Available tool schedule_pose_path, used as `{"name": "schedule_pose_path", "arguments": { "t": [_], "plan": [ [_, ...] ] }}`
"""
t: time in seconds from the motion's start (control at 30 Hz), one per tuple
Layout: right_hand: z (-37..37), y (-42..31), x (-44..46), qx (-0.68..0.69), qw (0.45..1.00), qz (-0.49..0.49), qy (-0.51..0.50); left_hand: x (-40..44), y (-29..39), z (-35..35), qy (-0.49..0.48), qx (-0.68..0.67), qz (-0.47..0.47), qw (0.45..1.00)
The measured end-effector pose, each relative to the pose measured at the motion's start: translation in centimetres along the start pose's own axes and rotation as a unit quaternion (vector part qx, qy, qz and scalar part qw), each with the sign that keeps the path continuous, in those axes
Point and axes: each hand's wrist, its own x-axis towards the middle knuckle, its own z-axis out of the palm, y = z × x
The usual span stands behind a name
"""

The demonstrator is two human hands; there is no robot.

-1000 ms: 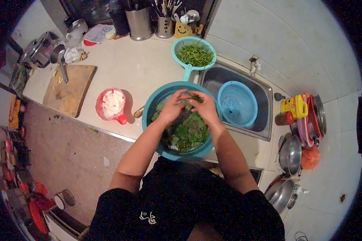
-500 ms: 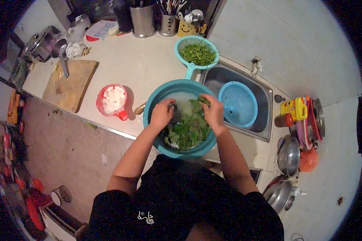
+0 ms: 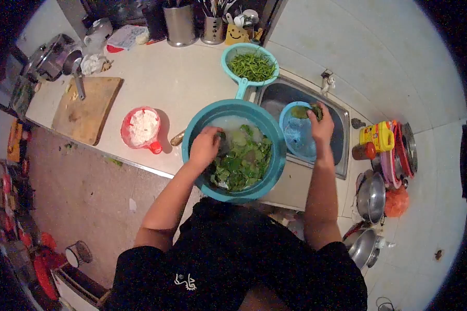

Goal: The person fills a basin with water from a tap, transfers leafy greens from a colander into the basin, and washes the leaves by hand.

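Note:
A teal basin [image 3: 191, 179] holds cloudy water and a heap of loose leafy greens [image 3: 246, 158]. Inside its left part is my left hand [image 3: 205, 147], fingers curled over a dark clump I cannot make out. My right hand [image 3: 323, 127] is above the blue strainer basket [image 3: 301, 142], gripping a small bunch of wet leafy greens. That basket sits in the steel sink [image 3: 342, 132] to the right of the basin. Some yellowish-green leaf shows at its upper rim, beside my fingers.
A light-teal handled colander [image 3: 240, 83] of green beans stands behind the basin. To the left are a red scoop [image 3: 154, 147] of white powder and a cutting board [image 3: 93, 116] with a knife [image 3: 79, 83]. Metal bowls [image 3: 372, 199] and a yellow jug [image 3: 376, 137] line the right wall.
My right hand has moved from the basin rightward to over the blue basket, carrying a bunch of leafy greens. My left hand has stayed in the basin.

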Motion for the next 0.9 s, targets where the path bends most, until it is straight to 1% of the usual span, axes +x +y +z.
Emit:
{"name": "schedule_pose_path", "arguments": {
  "t": [0.03,0.07,0.1,0.13,0.17,0.2,0.27,0.3,0.33,0.4,0.43,0.5,0.53,0.6,0.63,0.67,0.7,0.73,0.77,0.8,0.83,0.87,0.9],
  "plan": [
    [-0.8,1.7,0.3,-0.001,1.000,0.001,0.000,-0.2,0.1,0.1,0.007,0.012,0.006,1.000],
    [-1.3,3.7,0.5,-0.214,0.977,-0.011,-0.018,-0.6,0.2,0.2,0.006,0.011,0.005,1.000],
    [-1.6,3.1,0.7,-0.417,0.908,-0.025,-0.035,-0.8,0.7,0.0,-0.005,0.015,0.012,1.000],
    [-1.5,2.5,1.0,-0.418,0.908,-0.029,-0.034,-0.8,1.0,-0.1,-0.014,0.018,0.017,1.000],
    [-0.9,1.9,0.8,-0.299,0.951,-0.069,-0.038,-0.9,0.7,0.3,-0.012,0.016,0.014,1.000],
    [0.1,0.3,0.0,-0.174,0.978,-0.105,-0.042,-1.0,0.1,1.0,-0.026,0.033,0.008,0.999],
    [4.1,-2.7,-3.4,-0.033,0.972,-0.108,-0.205,-1.2,-0.1,1.4,-0.042,0.051,0.004,0.998],
    [7.2,-1.9,-5.5,-0.025,0.954,-0.228,-0.195,-1.2,0.1,1.5,-0.053,0.053,0.001,0.997],
    [8.5,-4.9,-6.6,-0.140,0.924,-0.205,-0.292,-1.1,0.3,1.6,-0.063,0.056,-0.001,0.996],
    [11.9,-5.8,-8.7,-0.148,0.941,-0.111,-0.285,-1.0,0.3,1.8,-0.060,0.056,0.003,0.997],
    [12.9,-5.8,-9.4,-0.147,0.941,-0.112,-0.285,-1.1,0.2,1.8,-0.055,0.057,0.007,0.997],
    [14.6,-5.5,-10.4,-0.218,0.919,-0.045,-0.325,-1.1,0.1,1.8,-0.063,0.062,0.001,0.996],
    [15.1,-5.1,-10.5,-0.216,0.919,-0.047,-0.326,-1.2,0.2,1.7,-0.072,0.064,-0.003,0.995],
    [15.5,-4.3,-10.1,-0.150,0.910,-0.094,-0.376,-1.3,0.6,1.3,-0.068,0.064,-0.016,0.996],
    [15.5,-4.0,-9.8,-0.150,0.909,-0.096,-0.377,-1.3,0.8,1.1,-0.065,0.063,-0.028,0.996],
    [15.4,-3.8,-9.4,-0.117,0.928,-0.078,-0.346,-1.3,0.9,1.2,-0.063,0.062,-0.030,0.996],
    [15.2,-3.9,-9.1,-0.084,0.944,-0.059,-0.314,-1.2,0.9,1.4,-0.022,0.033,-0.030,0.999],
    [15.0,-4.1,-8.8,-0.084,0.943,-0.060,-0.315,-1.1,1.0,1.6,0.020,0.003,-0.030,0.999],
    [14.9,-4.2,-8.5,-0.014,0.954,-0.040,-0.296,-0.8,0.7,2.0,0.021,0.003,-0.031,0.999],
    [14.8,-4.3,-8.1,0.057,0.960,-0.018,-0.275,-0.4,0.6,2.3,0.030,-0.033,-0.033,0.998],
    [14.8,-4.4,-7.9,0.099,0.942,0.051,-0.318,-0.1,0.5,2.5,0.039,-0.068,-0.035,0.996],
    [14.5,-4.5,-7.9,0.099,0.942,0.052,-0.317,0.1,0.4,2.7,0.038,-0.068,-0.034,0.996],
    [13.5,-5.5,-7.8,0.213,0.906,0.117,-0.347,0.5,0.8,2.4,-0.002,-0.125,-0.078,0.989]
  ]
}}
